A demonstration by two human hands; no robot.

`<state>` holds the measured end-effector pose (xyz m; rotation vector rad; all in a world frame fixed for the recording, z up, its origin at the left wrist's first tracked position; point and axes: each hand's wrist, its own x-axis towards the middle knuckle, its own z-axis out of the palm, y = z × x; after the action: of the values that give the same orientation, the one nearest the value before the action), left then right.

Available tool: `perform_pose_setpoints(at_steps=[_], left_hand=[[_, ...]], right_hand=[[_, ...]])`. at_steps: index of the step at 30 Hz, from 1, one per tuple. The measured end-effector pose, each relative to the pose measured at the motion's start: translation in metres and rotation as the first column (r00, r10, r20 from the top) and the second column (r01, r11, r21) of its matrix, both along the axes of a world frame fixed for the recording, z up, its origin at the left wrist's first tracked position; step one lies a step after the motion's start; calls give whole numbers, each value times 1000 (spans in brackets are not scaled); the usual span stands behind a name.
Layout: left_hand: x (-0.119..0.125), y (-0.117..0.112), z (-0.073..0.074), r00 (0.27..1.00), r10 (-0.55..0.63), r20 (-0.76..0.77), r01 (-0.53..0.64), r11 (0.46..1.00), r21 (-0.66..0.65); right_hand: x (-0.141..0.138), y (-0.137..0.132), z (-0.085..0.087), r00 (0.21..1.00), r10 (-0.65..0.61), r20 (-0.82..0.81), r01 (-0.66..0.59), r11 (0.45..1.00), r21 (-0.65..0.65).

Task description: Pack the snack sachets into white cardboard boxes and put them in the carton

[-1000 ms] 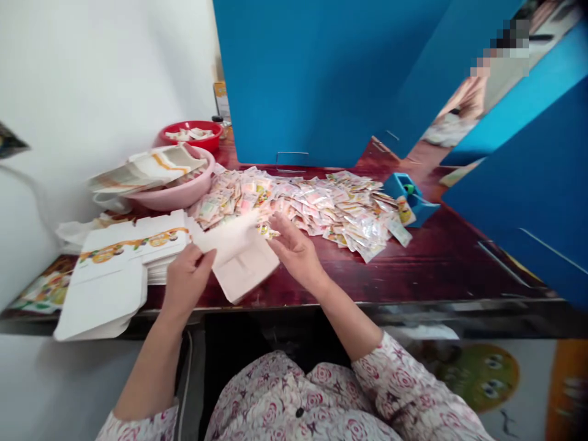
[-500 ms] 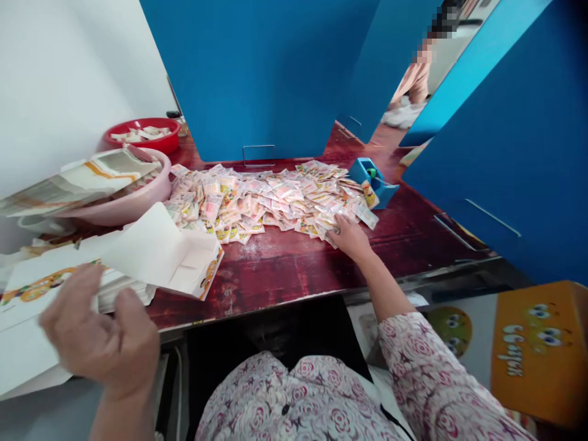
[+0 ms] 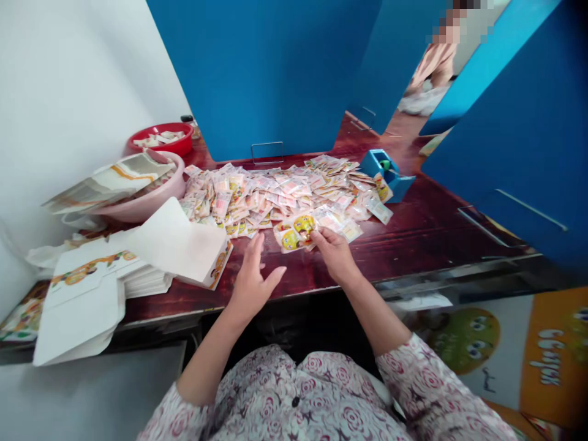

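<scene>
Between the thumb and fingers of my right hand [image 3: 334, 252] are small packets [image 3: 294, 233] with yellow cartoon faces, lifted at the front of the heap. My left hand [image 3: 255, 278] is just left of them, thumb and fingers apart, holding nothing. Behind both hands a long heap of small printed packets [image 3: 266, 193] spreads over the dark red table [image 3: 275, 269]. An open white carton [image 3: 195, 251] with a printed orange side stands to the left of my left hand.
Flat white cartons [image 3: 87, 294] are stacked at the left table edge. Behind them stand a pink basin [image 3: 151, 199] and a red basin [image 3: 179, 144]. A blue tape dispenser [image 3: 388, 174] sits right of the heap. Blue partitions [image 3: 275, 73] rise behind; another person's sleeve [image 3: 434, 64] shows beyond.
My left hand has moved right, from over the flat cartons to beside the packets. My right hand has picked up packets from the heap's front and drawn them slightly left.
</scene>
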<state>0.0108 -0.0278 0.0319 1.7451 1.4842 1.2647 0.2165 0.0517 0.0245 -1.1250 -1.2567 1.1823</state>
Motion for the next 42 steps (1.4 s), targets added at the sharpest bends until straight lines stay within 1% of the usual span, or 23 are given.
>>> perform_pose_setpoints(at_steps=[2,3,6,8,10,12,15,18,19,20,22,24,25,27,30,33,34,36,37,38,39,41,42], left_hand=[[4,11,-7,988,20,151,-1,992,-126],[5,15,-10,981,58,185,-23,983,-183],[4,18,-13,975,158,156,-109,953,-284],[1,15,-11,981,161,112,-121,946,-300],[-3,11,-10,983,160,91,-126,946,-297],[-9,7,-9,977,201,67,-172,937,-304],[-20,2,-10,972,236,2,-222,915,-338],[-25,-1,-10,994,99,-49,-110,936,-333],[-25,-2,-11,997,38,-64,-56,950,-306],[-24,-2,-12,996,-14,-83,-8,964,-266],[-21,-3,-15,989,-58,-133,36,987,-158],[-18,-4,-20,983,-22,-181,14,999,-44],[-18,-4,-22,980,10,-199,-8,1000,12],[-18,-4,-25,972,61,-227,-37,993,110],[-19,-3,-25,962,25,-271,17,988,152],[-20,-2,-23,957,-54,-284,72,996,53],[-20,-2,-22,958,-59,-280,69,997,26],[-19,-2,-22,961,-38,-273,40,999,3],[-19,-2,-22,962,-29,-272,29,1000,-4],[-19,-2,-22,961,-27,-274,23,1000,-18],[-19,-2,-22,960,-27,-277,16,999,-41],[-20,-2,-22,960,-32,-278,8,996,-89],[-20,-2,-22,962,-38,-271,10,994,-105]], right_hand=[[-19,-17,-2,992,112,-62,-115,992,-46],[-25,-23,-3,986,155,-66,-159,985,-60],[-35,-31,-8,966,258,-26,-259,961,-93],[-37,-31,-12,962,271,20,-268,958,-100],[-37,-28,-18,970,234,66,-228,970,-85],[-33,-23,-22,979,172,108,-165,984,-67],[-22,-13,-21,991,43,131,-36,998,-53],[-15,1,-7,981,-72,179,67,997,36],[-16,4,-1,974,-64,217,46,995,85],[-19,7,4,961,-19,275,-17,992,127],[-27,9,12,896,148,419,-233,959,160],[-35,5,14,784,307,539,-439,889,132],[-39,2,13,739,353,574,-499,859,115],[-42,-7,11,705,379,600,-538,836,105],[-43,-18,8,710,360,605,-534,835,130],[-31,-14,6,751,309,583,-512,831,218],[-24,-9,5,779,243,578,-456,852,257],[-2,9,4,800,6,600,-256,908,333],[9,18,3,761,-129,636,-146,921,360],[20,28,3,683,-237,691,-55,927,372],[29,37,3,579,-297,759,6,933,360],[40,50,2,360,-290,887,53,955,291],[42,54,1,276,-256,926,52,966,252]])
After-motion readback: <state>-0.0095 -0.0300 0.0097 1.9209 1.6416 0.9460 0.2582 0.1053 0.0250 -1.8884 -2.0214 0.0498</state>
